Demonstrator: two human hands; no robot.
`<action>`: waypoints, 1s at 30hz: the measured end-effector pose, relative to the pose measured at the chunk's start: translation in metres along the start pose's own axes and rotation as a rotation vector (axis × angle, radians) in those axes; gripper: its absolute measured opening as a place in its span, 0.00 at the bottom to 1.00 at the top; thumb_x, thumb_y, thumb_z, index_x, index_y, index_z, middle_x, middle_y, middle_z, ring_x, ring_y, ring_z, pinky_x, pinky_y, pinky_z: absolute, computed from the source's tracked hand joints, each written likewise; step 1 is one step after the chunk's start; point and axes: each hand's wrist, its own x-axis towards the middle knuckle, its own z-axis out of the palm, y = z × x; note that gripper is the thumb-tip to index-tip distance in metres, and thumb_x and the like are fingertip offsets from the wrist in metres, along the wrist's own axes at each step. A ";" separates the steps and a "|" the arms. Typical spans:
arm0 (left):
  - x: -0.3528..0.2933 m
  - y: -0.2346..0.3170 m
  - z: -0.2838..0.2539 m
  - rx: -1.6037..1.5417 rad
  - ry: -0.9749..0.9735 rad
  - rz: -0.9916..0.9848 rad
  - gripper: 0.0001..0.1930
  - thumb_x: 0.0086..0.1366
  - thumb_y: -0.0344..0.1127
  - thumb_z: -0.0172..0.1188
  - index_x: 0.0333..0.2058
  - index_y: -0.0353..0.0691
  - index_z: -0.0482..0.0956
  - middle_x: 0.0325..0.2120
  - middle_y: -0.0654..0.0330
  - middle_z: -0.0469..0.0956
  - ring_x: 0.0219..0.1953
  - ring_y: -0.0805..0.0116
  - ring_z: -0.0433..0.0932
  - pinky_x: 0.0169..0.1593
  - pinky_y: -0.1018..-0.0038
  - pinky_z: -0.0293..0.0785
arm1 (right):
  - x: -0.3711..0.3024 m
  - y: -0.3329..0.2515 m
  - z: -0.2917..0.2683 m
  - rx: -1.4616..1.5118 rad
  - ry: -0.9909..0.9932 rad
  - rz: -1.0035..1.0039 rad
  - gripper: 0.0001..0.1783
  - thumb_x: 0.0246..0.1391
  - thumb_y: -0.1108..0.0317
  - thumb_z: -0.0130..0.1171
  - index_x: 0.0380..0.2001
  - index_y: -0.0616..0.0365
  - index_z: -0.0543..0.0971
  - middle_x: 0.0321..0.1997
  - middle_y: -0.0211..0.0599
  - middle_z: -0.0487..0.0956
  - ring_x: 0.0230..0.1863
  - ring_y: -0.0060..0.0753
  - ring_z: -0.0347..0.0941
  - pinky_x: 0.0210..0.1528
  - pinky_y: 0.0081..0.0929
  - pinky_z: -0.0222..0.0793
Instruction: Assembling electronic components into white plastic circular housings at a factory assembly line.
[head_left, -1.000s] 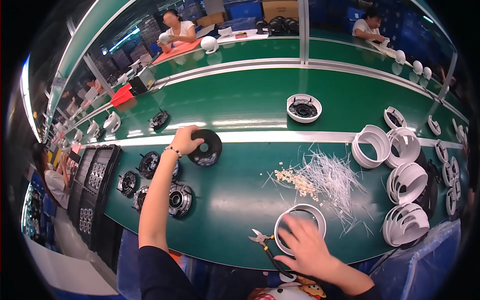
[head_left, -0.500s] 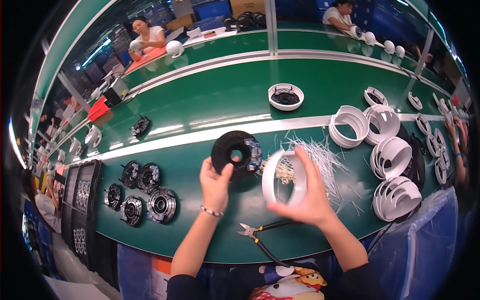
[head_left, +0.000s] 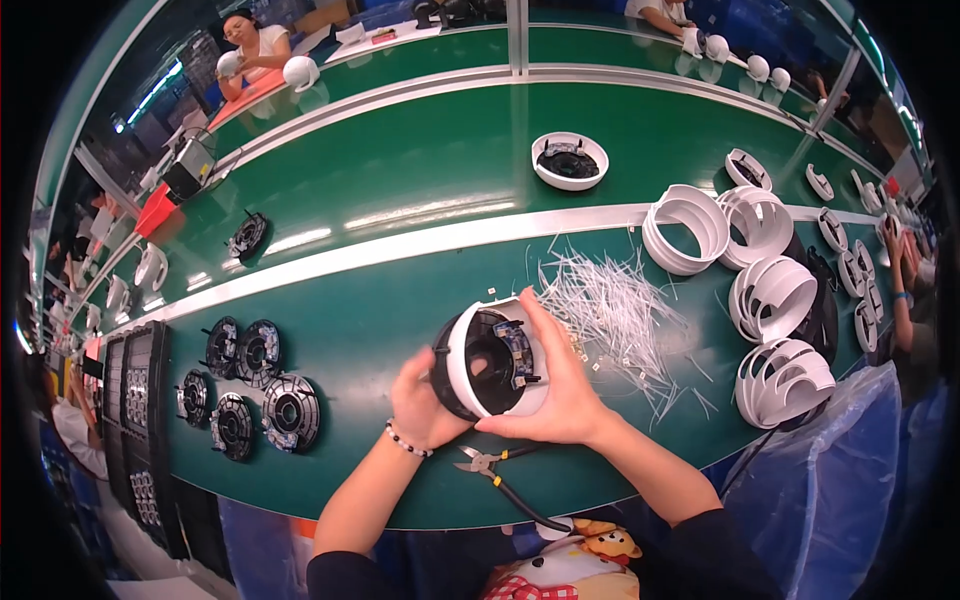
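Note:
In front of me, my left hand [head_left: 428, 408] grips a round black plastic base [head_left: 487, 335] with a blue circuit board on it. A finger shows through its centre hole. My right hand [head_left: 562, 400] is curved around a white ring-shaped housing [head_left: 458, 350], thumb below and fingers above. The base sits partly within the ring, and its black edge shows on the left side. Whether it is fully seated, I cannot tell. Just below my hands lie diagonal cutters [head_left: 482, 462] with yellow-and-black handles, jaws apart.
Several black bases [head_left: 292, 412] lie at left, beside a black tray [head_left: 133, 400]. White zip-tie offcuts [head_left: 610, 310] are heaped right of my hands. Stacked white rings [head_left: 785, 385] stand further right. Across the green belt [head_left: 400, 170], holding a white housing [head_left: 568, 160], other people work.
My hands have come together: the black base and the white ring, apart before, now overlap, base inside ring. The ring moved left. The whole view has shifted slightly.

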 end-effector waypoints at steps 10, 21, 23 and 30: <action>0.007 -0.002 0.004 -0.032 0.284 0.022 0.26 0.60 0.50 0.34 0.47 0.37 0.66 0.44 0.53 0.69 0.46 0.60 0.69 0.51 0.64 0.65 | 0.003 -0.001 0.001 0.039 -0.021 -0.063 0.61 0.17 0.52 0.72 0.56 0.64 0.51 0.59 0.60 0.49 0.60 0.56 0.45 0.59 0.44 0.44; 0.004 -0.004 0.000 0.009 0.305 0.042 0.26 0.56 0.48 0.37 0.48 0.37 0.65 0.45 0.52 0.69 0.46 0.59 0.69 0.50 0.62 0.66 | 0.007 -0.002 -0.012 0.046 -0.063 -0.122 0.58 0.17 0.55 0.73 0.55 0.62 0.55 0.59 0.55 0.52 0.60 0.49 0.49 0.59 0.38 0.47; 0.002 -0.004 -0.004 -0.021 0.266 0.033 0.28 0.57 0.52 0.37 0.50 0.38 0.63 0.46 0.52 0.67 0.47 0.57 0.68 0.51 0.61 0.64 | 0.008 -0.001 -0.014 0.066 -0.072 -0.135 0.58 0.17 0.55 0.73 0.55 0.62 0.56 0.59 0.55 0.52 0.60 0.49 0.49 0.59 0.37 0.47; 0.004 -0.008 0.008 -0.051 0.274 0.027 0.24 0.62 0.50 0.33 0.46 0.39 0.67 0.42 0.55 0.71 0.44 0.62 0.70 0.49 0.65 0.67 | 0.005 -0.009 -0.011 -0.032 -0.166 -0.137 0.56 0.19 0.52 0.72 0.54 0.61 0.57 0.60 0.54 0.51 0.61 0.50 0.46 0.59 0.40 0.44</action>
